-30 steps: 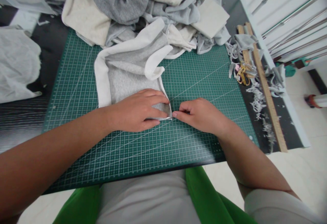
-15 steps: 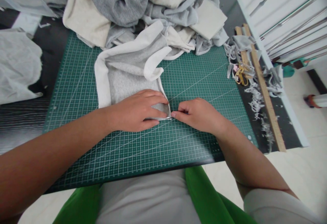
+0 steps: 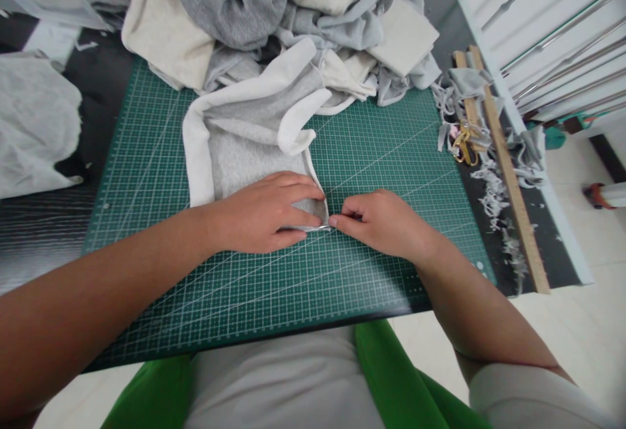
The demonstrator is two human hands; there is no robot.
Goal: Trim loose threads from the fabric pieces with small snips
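A grey fleece piece with a white edge [image 3: 244, 139] lies on the green cutting mat [image 3: 372, 148]. My left hand [image 3: 267, 212] lies flat on its near right corner, fingers spread and pressing the cloth down. My right hand [image 3: 381, 220] is curled just right of that corner, its fingertips pinched at the fabric's edge beside a thin metal tip that touches the cloth. What the right hand pinches is too small to tell apart.
A heap of grey and cream fabric [image 3: 293, 18] fills the back of the mat. Two wooden rulers [image 3: 508, 168], gold scissors [image 3: 463, 143] and fabric scraps [image 3: 491, 194] lie at the right edge. White cloth [image 3: 34, 129] sits at the left. A white rack [image 3: 548, 31] stands at right.
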